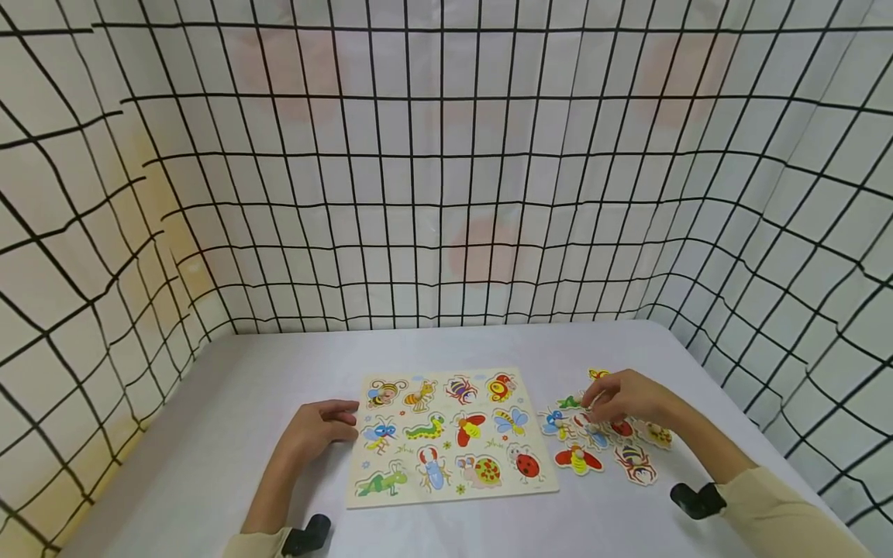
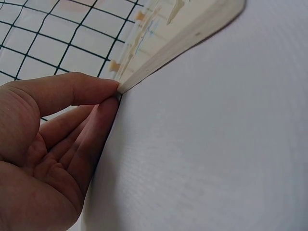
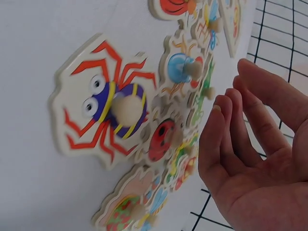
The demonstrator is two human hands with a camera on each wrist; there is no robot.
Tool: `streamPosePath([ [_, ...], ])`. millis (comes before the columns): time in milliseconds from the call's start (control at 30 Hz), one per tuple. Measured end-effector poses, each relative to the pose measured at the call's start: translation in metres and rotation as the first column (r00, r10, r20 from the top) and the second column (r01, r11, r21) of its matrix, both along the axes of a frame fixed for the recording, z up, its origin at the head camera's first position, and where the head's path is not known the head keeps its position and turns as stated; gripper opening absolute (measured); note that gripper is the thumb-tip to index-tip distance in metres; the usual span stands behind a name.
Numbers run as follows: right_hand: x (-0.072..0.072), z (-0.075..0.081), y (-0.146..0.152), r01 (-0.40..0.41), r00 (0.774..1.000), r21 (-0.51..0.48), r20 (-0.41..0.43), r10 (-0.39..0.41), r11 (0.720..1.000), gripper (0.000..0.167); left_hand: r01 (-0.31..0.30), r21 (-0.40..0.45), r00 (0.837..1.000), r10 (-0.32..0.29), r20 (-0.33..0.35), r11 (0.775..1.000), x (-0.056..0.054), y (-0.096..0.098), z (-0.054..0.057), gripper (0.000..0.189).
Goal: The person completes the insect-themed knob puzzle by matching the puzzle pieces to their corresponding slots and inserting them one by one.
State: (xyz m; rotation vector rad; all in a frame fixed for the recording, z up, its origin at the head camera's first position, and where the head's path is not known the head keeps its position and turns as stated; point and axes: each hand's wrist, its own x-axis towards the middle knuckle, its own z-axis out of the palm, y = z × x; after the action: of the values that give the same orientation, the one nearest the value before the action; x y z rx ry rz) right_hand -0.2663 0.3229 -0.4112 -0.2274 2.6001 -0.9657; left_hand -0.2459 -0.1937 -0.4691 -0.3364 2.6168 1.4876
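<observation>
A pegged insect puzzle board (image 1: 449, 438) lies flat on the table, its printed insect pictures facing up. My left hand (image 1: 318, 431) rests beside its left edge. In the left wrist view, the fingertips of the left hand (image 2: 57, 139) touch the board's edge (image 2: 183, 50). Over a cluster of loose puzzle pieces hovers my right hand (image 1: 628, 403), its fingers loosely bent with nothing visible between them. Each piece bears a round wooden knob. In the right wrist view, a spider piece (image 3: 103, 103) lies nearest the camera, with a ladybird piece (image 3: 161, 139) and a blue beetle piece (image 3: 178, 67) beyond.
A red-winged insect piece (image 1: 578, 459) lies at the cluster's front, just right of the board. The right hand hides part of the pile. Black grid netting (image 1: 441, 201) over white cloth surrounds the white table (image 1: 279, 356) at the back and sides.
</observation>
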Motion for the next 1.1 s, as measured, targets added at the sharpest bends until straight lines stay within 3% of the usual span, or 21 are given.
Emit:
streamPosePath([
  [633,0.013,-0.012,0.050,-0.053,0.987,-0.089,0.148,0.066,0.995,0.020,0.007,0.004,1.000,-0.007,-0.006,1.000,0.004,0.001,0.004,0.046],
  [1100,0.023,-0.020,0.064,-0.075,0.965,-0.152,0.239,0.110,0.986,0.022,0.012,-0.005,1.000,-0.012,-0.007,1.000,0.002,0.000,0.001,0.046],
])
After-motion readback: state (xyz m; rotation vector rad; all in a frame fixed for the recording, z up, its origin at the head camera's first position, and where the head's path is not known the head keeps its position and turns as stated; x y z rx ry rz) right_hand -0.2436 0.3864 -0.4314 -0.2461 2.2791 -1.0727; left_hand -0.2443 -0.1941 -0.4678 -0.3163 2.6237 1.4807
